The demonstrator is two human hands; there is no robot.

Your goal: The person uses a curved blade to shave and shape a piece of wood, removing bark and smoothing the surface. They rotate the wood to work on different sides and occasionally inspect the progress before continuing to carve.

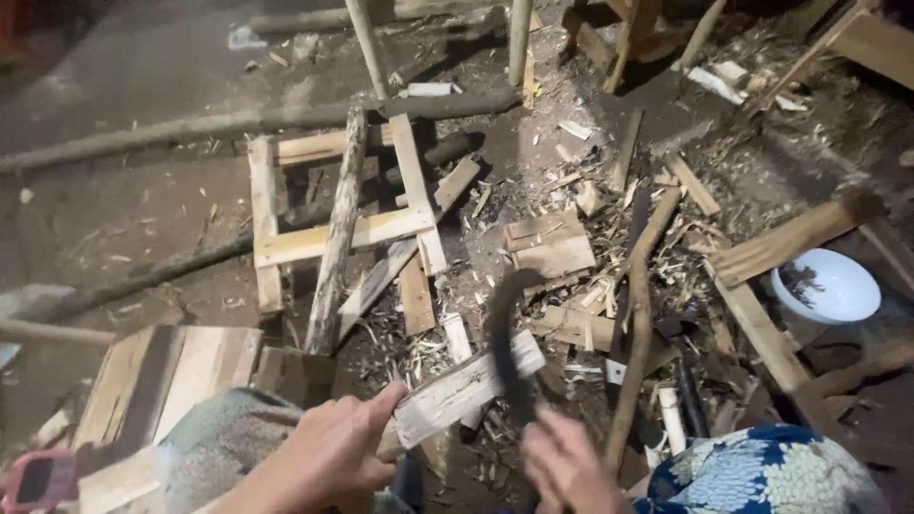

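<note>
My left hand grips the near end of a short pale wooden slat, held out at a slant over the floor. My right hand holds a dark curved blade, blurred by motion, whose edge lies across the slat near its far end. Wood chips and shavings lie under the slat. My knees show at the bottom edge, one under grey cloth, the other under blue and white patterned cloth.
A rough frame of nailed slats lies ahead on the dirt floor, crossed by a bark-covered stick. A white bowl sits at the right among planks. A flat board lies at the lower left. Long poles lie behind.
</note>
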